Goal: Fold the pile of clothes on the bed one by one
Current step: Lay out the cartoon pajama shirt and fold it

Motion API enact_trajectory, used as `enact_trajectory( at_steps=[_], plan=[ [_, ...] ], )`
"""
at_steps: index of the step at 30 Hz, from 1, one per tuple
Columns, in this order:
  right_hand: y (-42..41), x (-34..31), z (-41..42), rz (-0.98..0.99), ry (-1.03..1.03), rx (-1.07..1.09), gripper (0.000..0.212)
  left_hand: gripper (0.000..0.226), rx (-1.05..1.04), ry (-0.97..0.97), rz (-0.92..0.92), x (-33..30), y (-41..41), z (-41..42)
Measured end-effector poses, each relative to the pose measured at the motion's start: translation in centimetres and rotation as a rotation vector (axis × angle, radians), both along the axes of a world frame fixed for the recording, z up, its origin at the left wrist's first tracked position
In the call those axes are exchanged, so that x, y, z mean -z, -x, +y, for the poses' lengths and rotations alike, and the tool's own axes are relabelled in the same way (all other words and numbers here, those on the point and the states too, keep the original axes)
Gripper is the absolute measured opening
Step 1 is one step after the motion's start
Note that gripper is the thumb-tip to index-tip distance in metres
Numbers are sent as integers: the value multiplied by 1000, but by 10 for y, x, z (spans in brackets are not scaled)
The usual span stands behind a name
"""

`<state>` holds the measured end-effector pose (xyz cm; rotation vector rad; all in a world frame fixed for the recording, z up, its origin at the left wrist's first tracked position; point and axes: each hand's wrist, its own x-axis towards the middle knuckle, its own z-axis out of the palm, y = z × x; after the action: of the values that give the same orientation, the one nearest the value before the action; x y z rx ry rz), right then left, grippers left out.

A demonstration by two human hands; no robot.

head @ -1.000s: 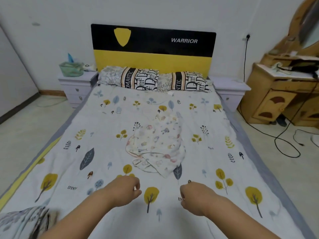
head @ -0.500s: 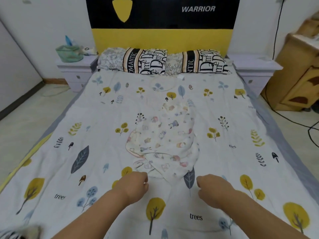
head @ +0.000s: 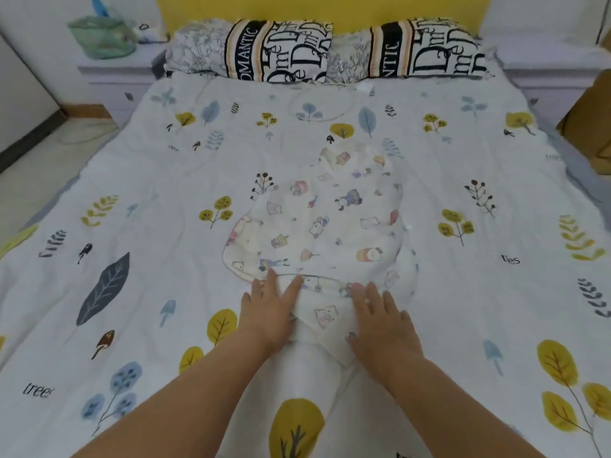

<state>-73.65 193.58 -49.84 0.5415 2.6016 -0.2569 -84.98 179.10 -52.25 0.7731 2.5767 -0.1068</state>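
Head view. A small garment (head: 327, 223) of thin, soft, white cloth, printed with little cartoon animals and edged with a narrow pink trim at its rounded left hem, lies crumpled near the middle of the bed (head: 132, 200). The garment's outline is irregular: a narrower part points toward the pillows (head: 325, 49), a broader rounded part faces the person, and a loose flap with a bear print hangs toward the near edge. The bed is covered by a white quilted sheet printed with yellow trees, blue leaves, a dark grey leaf and the word "trees"; its surface shows shallow wrinkles. Two pillows, striped black, cream and orange with large black lettering, rest side by side against a yellow headboard (head: 320, 8). A green mesh basket (head: 102, 38) stands on a pale nightstand (head: 112, 71) to the left of the bed.

The left hand (head: 269, 312) lies palm down on the garment's near left edge, fingers straight and slightly spread, tips touching the pink-trimmed hem; it holds nothing. The right hand (head: 380, 320) lies palm down on the garment's near right part, fingers straight and spread, pressing the cloth flat without gripping it. The bear-print flap lies between the two hands, touching both. Both bare forearms reach in from the lower edge.
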Motion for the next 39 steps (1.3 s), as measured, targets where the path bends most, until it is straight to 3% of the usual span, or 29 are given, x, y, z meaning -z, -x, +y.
enact_trajectory(
  at_steps=[4, 7, 10, 13, 17, 19, 20, 21, 23, 26, 29, 32, 36, 39],
  plan=[
    [2, 32, 3, -64, 5, -30, 67, 64, -9, 82, -177, 30, 2, 7],
    [-6, 42, -3, -59, -15, -47, 46, 44, 28, 12, -155, 33, -4, 13],
    [-15, 34, -13, 21, -54, -99, 48, 36, 83, -52, -188, 22, -12, 11],
    [-32, 15, -19, 68, 92, -21, 52, 27, 104, -68, -326, -5, -25, -2],
    [-62, -20, -30, 34, 351, 210, 11, 29, 153, -110, -444, -56, -52, -20],
    [-73, -41, -34, 28, 376, 264, 17, 27, 114, -180, -432, -83, -62, -30],
    [-80, -59, -35, 38, 416, 286, 24, 29, 88, -237, -411, -97, -65, -33],
    [-88, -74, -35, 67, 432, 299, 50, 33, 82, -293, -391, -112, -67, -37],
    [-94, -120, -37, 155, 497, 307, 21, 33, 84, -403, -346, -143, -69, -43],
    [-103, -194, -40, 303, 517, 315, 9, 21, 31, -590, -306, -210, -74, -43],
    [-115, -262, -36, 443, 507, 246, 25, 27, 20, -725, -343, -283, -82, -39],
    [-133, -325, -31, 646, 450, 274, 26, 37, 51, -834, -362, -352, -95, -39],
    [-159, -398, -38, 906, 364, 310, 26, 26, 162, -891, -367, -435, -120, -46],
    [-177, -447, -49, 1100, 425, 350, 19, 14, 221, -924, -382, -480, -143, -57]
  ],
)
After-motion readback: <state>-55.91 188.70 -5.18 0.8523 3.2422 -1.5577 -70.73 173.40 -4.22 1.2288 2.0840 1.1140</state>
